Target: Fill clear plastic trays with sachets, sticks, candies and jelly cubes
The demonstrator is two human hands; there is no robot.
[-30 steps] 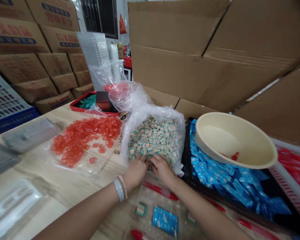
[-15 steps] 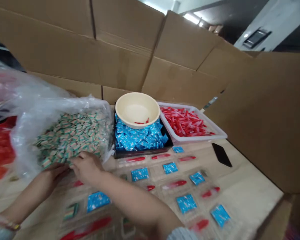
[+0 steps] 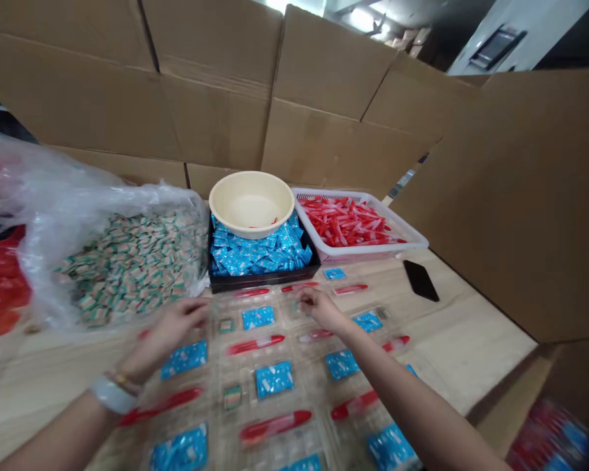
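The plastic bag point(image 3: 42, 245) sits toward the left of the table point(image 3: 476, 320), with small square pieces point(image 3: 142, 261) heaped in it. Just right of it there's a box point(image 3: 265, 281) full of packets point(image 3: 235, 254), a basin point(image 3: 252, 204) resting on top of them. Next along, right again, comes the basket point(image 3: 373, 251) holding slim tubes point(image 3: 348, 222); the phone point(image 3: 421, 280) lies before its right end. Compartment trays point(image 3: 250, 409) spread in front of the box, and cardboard point(image 3: 216, 111) stands behind.

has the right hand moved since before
Yes, the right hand moved rightward, from the plastic bag to near the right front corner of the black tray.
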